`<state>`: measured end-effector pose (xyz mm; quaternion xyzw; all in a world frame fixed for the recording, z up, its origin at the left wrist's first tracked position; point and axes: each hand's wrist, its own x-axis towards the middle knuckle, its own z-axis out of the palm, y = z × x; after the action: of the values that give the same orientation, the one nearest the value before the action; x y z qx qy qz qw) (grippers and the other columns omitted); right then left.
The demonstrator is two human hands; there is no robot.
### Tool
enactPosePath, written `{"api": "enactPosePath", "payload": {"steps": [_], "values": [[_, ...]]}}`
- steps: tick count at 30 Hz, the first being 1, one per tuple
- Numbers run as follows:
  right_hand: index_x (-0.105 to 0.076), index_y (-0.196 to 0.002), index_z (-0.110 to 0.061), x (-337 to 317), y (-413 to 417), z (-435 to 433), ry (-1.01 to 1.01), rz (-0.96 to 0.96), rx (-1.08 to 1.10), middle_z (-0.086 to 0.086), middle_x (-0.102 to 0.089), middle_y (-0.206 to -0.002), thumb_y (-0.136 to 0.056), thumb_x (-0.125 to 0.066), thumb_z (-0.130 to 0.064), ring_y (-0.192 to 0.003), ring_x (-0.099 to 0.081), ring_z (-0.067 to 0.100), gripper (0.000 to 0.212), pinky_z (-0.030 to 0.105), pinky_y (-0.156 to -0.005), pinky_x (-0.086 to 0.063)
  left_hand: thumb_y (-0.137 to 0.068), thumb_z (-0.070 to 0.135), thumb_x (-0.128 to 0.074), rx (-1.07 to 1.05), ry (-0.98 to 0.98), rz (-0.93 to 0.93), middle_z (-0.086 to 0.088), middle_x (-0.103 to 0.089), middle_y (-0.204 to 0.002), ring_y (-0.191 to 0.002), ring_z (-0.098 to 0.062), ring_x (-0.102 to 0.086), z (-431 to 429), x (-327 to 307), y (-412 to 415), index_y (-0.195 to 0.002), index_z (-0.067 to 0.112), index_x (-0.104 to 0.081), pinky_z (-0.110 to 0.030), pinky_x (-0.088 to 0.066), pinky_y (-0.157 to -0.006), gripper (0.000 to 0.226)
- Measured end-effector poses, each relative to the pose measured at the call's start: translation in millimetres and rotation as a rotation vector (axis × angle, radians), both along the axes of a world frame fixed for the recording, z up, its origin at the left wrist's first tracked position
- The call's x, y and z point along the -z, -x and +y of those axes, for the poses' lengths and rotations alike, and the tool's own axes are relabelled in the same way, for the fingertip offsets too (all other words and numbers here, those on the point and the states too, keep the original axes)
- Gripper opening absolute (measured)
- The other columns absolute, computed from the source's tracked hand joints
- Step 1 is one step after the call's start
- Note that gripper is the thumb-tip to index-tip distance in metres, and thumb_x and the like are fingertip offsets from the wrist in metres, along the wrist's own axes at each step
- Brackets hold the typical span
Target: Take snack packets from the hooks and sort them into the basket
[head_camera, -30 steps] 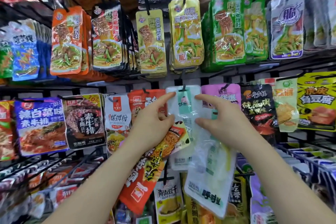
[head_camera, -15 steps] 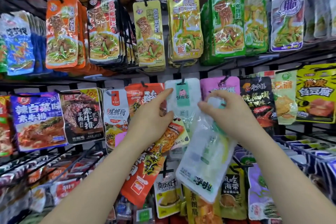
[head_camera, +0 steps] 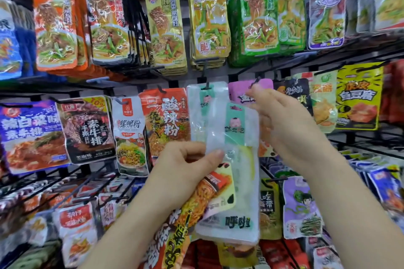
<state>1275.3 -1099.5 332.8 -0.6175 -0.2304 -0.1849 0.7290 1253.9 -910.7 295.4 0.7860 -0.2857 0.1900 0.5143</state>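
Observation:
A white and mint snack packet (head_camera: pixel 237 181) is off its hook and hangs free in front of the rack. My left hand (head_camera: pixel 185 166) pinches its left edge with thumb and fingers, and the same hand also holds an orange-red noodle packet (head_camera: pixel 175 233) that slants down under it. My right hand (head_camera: pixel 284 129) touches the white packet's top right corner, fingers loosely spread. Another white and mint packet (head_camera: pixel 197 113) still hangs on its black hook (head_camera: pixel 206 85) right behind. No basket is in view.
Rows of snack packets on black wire hooks fill the whole rack: orange, black, yellow and green packs (head_camera: pixel 207 17) above, a red noodle pack (head_camera: pixel 168 120) and pink pack (head_camera: pixel 240 91) beside the hook, purple (head_camera: pixel 302 207) and other packs below.
The white packet came off the hook and dropped lower. My left hand moved down from the hook to grip its left edge; my right hand shifted to its top corner.

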Motion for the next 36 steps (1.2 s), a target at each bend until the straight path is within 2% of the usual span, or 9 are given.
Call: {"api": "enactPosePath", "payload": {"steps": [2,7,11,14,18,22,27,30,36], "values": [[-0.066,-0.105,-0.028,7.9,2.1,-7.8,0.11,0.052,-0.005,0.0,-0.067,-0.076,-0.085,-0.068,-0.03,-0.057,-0.052,0.014,0.019,0.03,-0.056,-0.04,-0.078,0.052,-0.069,-0.022,0.034,0.014,-0.035,-0.062,-0.089,-0.074,-0.015,-0.053,5.9,3.7,-3.9,-0.087,-0.01,-0.065,-0.032,-0.041,-0.071,0.062],[-0.055,-0.113,-0.024,14.1,8.5,3.5,0.05,-0.084,0.018,0.003,-0.068,-0.07,-0.089,-0.061,0.004,-0.042,-0.051,0.01,0.037,0.022,-0.041,-0.039,-0.076,0.052,-0.073,-0.106,0.06,0.027,-0.028,-0.067,-0.092,-0.075,-0.019,-0.063,5.9,5.8,-8.0,-0.099,0.005,-0.07,-0.036,-0.049,-0.078,0.052],[-0.065,-0.093,-0.017,-1.8,-2.2,19.8,0.101,-0.266,0.212,0.02,-0.059,-0.077,-0.089,-0.058,0.004,-0.044,-0.049,0.017,0.022,0.023,-0.04,-0.042,-0.085,0.03,-0.071,-0.283,0.056,-0.141,-0.005,-0.072,-0.074,-0.058,-0.018,-0.062,3.2,-11.8,-12.5,-0.125,0.043,-0.049,-0.032,-0.051,-0.065,0.048],[-0.073,-0.088,-0.021,-19.0,-18.6,30.6,0.129,-0.341,0.341,-0.009,-0.066,-0.067,-0.089,-0.056,-0.001,-0.045,-0.052,0.009,0.026,0.026,-0.04,-0.044,-0.088,0.023,-0.068,-0.341,-0.088,-0.318,0.002,-0.068,-0.065,-0.056,-0.016,-0.06,4.4,-27.9,-16.9,-0.137,0.063,-0.021,-0.033,-0.05,-0.062,0.078],[-0.076,-0.1,-0.025,-24.4,-42.6,37.7,0.197,-0.346,0.43,-0.018,-0.059,-0.051,-0.087,-0.055,-0.008,-0.044,-0.048,0.014,0.03,0.039,-0.046,-0.05,-0.087,0.025,-0.067,-0.39,-0.147,-0.353,0.005,-0.061,-0.056,-0.052,-0.009,-0.053,8.5,-39.4,-25.7,-0.138,0.067,-0.009,-0.027,-0.048,-0.062,0.088],[-0.075,-0.104,-0.024,-18.8,-50.3,39.6,0.278,-0.355,0.463,-0.01,-0.065,-0.072,-0.088,-0.058,-0.009,-0.041,-0.046,0.004,0.028,0.015,-0.044,-0.032,-0.086,0.029,-0.067,-0.384,-0.212,-0.294,0.009,-0.053,-0.052,-0.049,-0.006,-0.043,10.2,-37.0,-37.7,-0.136,0.069,-0.017,-0.031,-0.044,-0.06,0.081],[-0.072,-0.112,-0.023,-19.7,-53.9,42.5,0.374,-0.406,0.522,-0.008,-0.072,-0.098,-0.086,-0.066,-0.015,-0.072,-0.058,0.004,0.027,0.027,-0.071,-0.048,-0.086,0.03,-0.066,-0.391,-0.227,-0.23,0.009,-0.047,-0.05,-0.05,-0.009,-0.041,12.4,-34.9,-52.8,-0.139,0.064,-0.021,-0.033,-0.04,-0.055,0.077],[-0.062,-0.123,-0.024,-17.2,-54.4,41.1,0.555,-0.448,0.645,-0.007,-0.056,-0.09,-0.087,-0.067,-0.021,-0.08,-0.052,0.017,0.036,0.027,-0.069,-0.037,-0.086,0.032,-0.063,-0.442,-0.312,-0.206,0.008,-0.048,-0.052,-0.049,-0.009,-0.043,11.2,-37.1,-57.3,-0.142,0.06,-0.017,-0.03,-0.039,-0.054,0.078],[-0.063,-0.12,-0.008,16.4,-55.1,38.6,0.874,-0.721,0.995,0.018,-0.054,-0.12,-0.073,-0.076,-0.011,-0.107,-0.053,0.036,0.049,0.041,-0.059,-0.055,-0.085,0.038,-0.061,-0.584,-0.41,-0.15,0.004,-0.065,-0.088,-0.082,-0.022,-0.062,5.8,-44.5,-77.0,-0.146,0.052,-0.014,-0.039,-0.054,-0.074,0.078]]}}
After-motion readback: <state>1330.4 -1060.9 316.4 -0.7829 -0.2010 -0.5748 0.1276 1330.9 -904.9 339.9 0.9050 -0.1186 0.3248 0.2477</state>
